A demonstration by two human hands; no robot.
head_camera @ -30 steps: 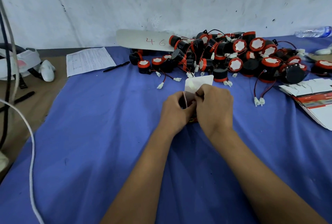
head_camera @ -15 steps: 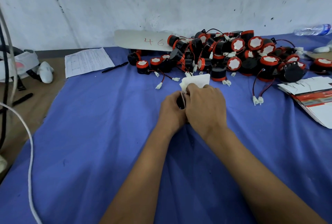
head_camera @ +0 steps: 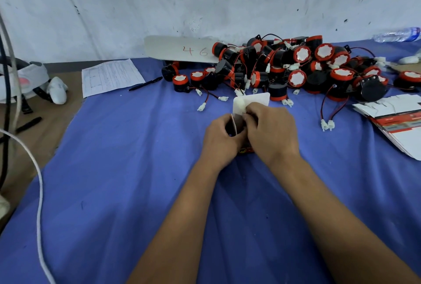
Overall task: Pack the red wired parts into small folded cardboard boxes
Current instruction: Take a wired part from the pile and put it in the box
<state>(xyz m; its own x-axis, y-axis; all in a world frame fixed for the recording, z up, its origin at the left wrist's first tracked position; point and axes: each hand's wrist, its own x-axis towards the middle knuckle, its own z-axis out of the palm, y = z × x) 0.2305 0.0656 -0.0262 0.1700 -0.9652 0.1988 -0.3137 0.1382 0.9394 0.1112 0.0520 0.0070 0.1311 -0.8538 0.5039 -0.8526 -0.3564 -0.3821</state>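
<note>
Head view showed your left hand [head_camera: 222, 139] and right hand [head_camera: 271, 133] pinching a small cardboard box [head_camera: 250, 101]; thin card probably creases easily, so hold its edges.

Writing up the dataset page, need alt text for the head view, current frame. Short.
Two bare hands, left hand and right hand, grip a small cardboard box with its white flap up, over a blue cloth-covered table. Behind lies a pile of red and black wired parts; flat box blanks sit right, a printed sheet and pen left.
</note>
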